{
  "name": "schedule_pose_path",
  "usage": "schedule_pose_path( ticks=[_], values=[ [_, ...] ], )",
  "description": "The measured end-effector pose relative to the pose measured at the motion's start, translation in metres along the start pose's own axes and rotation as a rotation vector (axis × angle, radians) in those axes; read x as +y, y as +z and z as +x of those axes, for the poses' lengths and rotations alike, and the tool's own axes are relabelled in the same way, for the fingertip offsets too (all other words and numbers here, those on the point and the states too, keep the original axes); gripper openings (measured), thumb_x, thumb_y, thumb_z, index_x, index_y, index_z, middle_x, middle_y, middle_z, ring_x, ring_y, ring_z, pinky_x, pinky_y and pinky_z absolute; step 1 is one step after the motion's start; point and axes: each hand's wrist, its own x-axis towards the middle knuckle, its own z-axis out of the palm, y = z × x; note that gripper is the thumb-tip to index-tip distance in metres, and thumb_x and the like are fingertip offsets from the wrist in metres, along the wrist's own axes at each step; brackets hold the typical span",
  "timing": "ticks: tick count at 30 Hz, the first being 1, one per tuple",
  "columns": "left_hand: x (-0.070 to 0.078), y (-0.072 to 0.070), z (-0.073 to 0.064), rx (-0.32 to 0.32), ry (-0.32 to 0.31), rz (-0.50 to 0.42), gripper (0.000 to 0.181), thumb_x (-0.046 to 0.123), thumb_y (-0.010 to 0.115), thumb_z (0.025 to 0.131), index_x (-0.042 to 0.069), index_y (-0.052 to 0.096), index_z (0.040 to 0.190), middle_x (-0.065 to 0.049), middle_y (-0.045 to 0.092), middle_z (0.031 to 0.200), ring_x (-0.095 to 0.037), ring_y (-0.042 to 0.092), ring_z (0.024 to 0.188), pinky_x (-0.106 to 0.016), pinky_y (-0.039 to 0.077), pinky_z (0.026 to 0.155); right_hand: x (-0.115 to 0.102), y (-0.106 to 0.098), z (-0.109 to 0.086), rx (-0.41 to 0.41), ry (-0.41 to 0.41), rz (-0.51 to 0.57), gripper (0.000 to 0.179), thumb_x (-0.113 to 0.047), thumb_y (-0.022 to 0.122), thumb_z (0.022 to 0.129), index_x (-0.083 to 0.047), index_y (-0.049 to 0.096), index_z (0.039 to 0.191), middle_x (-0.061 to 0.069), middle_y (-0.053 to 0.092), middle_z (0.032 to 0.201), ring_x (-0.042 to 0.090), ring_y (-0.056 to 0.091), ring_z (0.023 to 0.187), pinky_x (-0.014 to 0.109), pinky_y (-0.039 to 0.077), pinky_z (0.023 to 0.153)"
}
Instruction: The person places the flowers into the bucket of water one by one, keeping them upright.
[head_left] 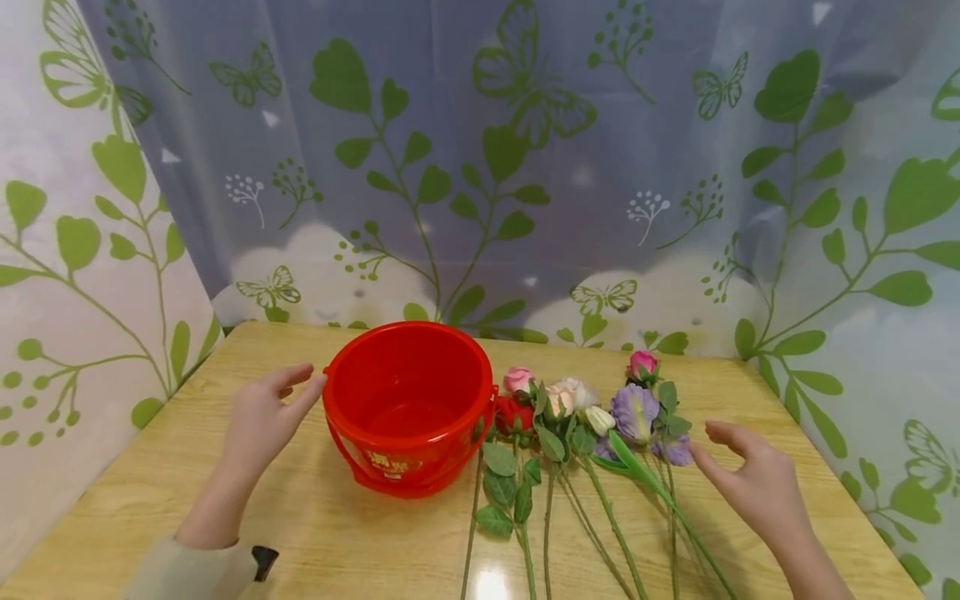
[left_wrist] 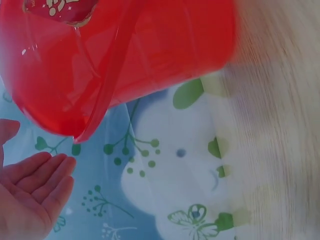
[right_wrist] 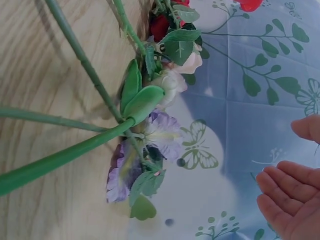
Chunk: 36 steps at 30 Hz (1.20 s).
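From where I stand, the person's hands are well apart, fingers relaxed, thumbs spread from them. The left hand is at nine o'clock of the red bucket, just beside its rim; I can't tell whether the thumb touches. The right hand is bare-palmed near the purple flower, which sits at about ten o'clock from it. Between bucket and right hand lie the artificial flowers, at three o'clock of the bucket: the red rose closest to it, then the cream rose and the white bud. The deep pink rose points to twelve; the stems run toward six. All rest on the wooden table, before a leaf-and-butterfly curtain.
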Motion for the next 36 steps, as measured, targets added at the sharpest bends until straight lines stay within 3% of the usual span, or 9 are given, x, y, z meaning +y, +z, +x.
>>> schedule_pose_path(
  ticks=[14,26,36],
  values=[
    [0.000,0.012,0.013,-0.022,-0.065,-0.069,0.045,0.026,0.064,0.082,-0.010,0.059,0.108,-0.025,0.058,0.105,-0.040,0.056,0.092,-0.047,0.047,0.076,0.018,0.004,0.005,-0.128,0.099,0.136,0.042,-0.027,0.063,0.083,0.006,0.058,0.108,0.023,0.061,0.100,0.038,0.057,0.091,0.042,0.049,0.070],
    [0.000,0.015,0.013,-0.051,-0.102,-0.116,0.046,0.029,0.062,0.083,-0.008,0.058,0.110,-0.023,0.058,0.107,-0.040,0.054,0.096,-0.047,0.046,0.078,0.038,0.020,0.008,-0.321,0.214,0.230,0.050,-0.033,0.058,0.085,0.009,0.054,0.114,0.023,0.058,0.106,0.036,0.056,0.094,0.043,0.049,0.073],
    [-0.002,0.020,0.011,-0.062,-0.123,-0.151,0.047,0.030,0.062,0.083,-0.007,0.058,0.112,-0.022,0.057,0.110,-0.037,0.055,0.098,-0.042,0.047,0.077,0.055,0.038,0.007,-0.485,0.386,0.362,0.052,-0.028,0.055,0.088,0.013,0.047,0.119,0.030,0.047,0.118,0.038,0.051,0.102,0.045,0.045,0.081]
  ],
)
